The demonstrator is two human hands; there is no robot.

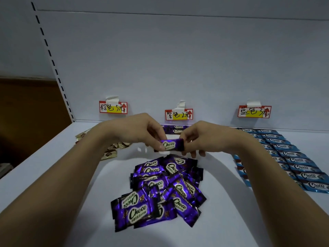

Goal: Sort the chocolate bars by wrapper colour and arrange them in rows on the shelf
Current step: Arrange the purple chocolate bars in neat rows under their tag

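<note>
Both hands pinch one purple bar (171, 144) by its ends, left hand (142, 132) and right hand (196, 138) holding it level above the shelf (53, 175), apparently to square it for the short purple row (175, 129) just behind it. Nearer than the held bar lies a loose purple heap (160, 191) (still unsorted). Left of it, gold bars (110, 152); right, blue rows (288, 157). Nothing blocks the gap.

Three red-edged price labels (179, 114) are taped along the white back panel (178, 59). A slotted upright (51, 61) stands left, with a brown surface (26, 113) beyond it
</note>
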